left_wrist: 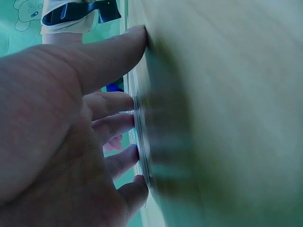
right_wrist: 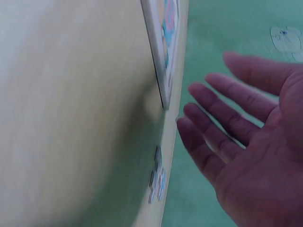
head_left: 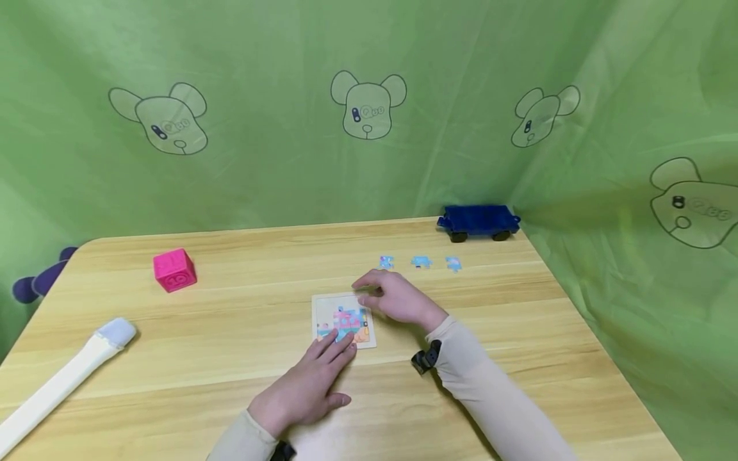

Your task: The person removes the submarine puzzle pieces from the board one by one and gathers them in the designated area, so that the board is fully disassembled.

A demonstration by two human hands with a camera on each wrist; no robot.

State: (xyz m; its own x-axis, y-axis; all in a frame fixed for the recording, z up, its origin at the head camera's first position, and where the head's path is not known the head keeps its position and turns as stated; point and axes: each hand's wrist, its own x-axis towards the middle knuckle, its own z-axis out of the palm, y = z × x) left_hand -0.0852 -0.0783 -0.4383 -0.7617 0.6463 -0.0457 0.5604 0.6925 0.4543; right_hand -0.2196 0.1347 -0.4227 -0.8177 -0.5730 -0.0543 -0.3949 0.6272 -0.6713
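Right now the left hand (head_left: 305, 387) is lying flat on the wooden table (head_left: 230, 333), its straight fingers pressing down on the near edge of the puzzle board (head_left: 343, 320), which is sitting near the middle of the table with several coloured pieces already seated in it. From the left wrist view, the fingertips (left_wrist: 135, 101) are touching the board's surface, with the thumb resting on the tabletop beside it. The right hand (head_left: 394, 298) is hovering just right of the board's far corner, fingers relaxed and loosely spread, gripping nothing; the right wrist view is showing its open palm (right_wrist: 255, 142) clear of the table, the board's edge (right_wrist: 163, 71) close by. Farther off, to the right, three loose puzzle pieces (head_left: 419, 262) are lying in a row, well apart from the board. A blue toy wagon (head_left: 478, 222) is standing at the table's far right edge. A pink cube (head_left: 174, 269) is sitting on the far left, and a white stick-like object (head_left: 63, 381) is lying at the near left corner.
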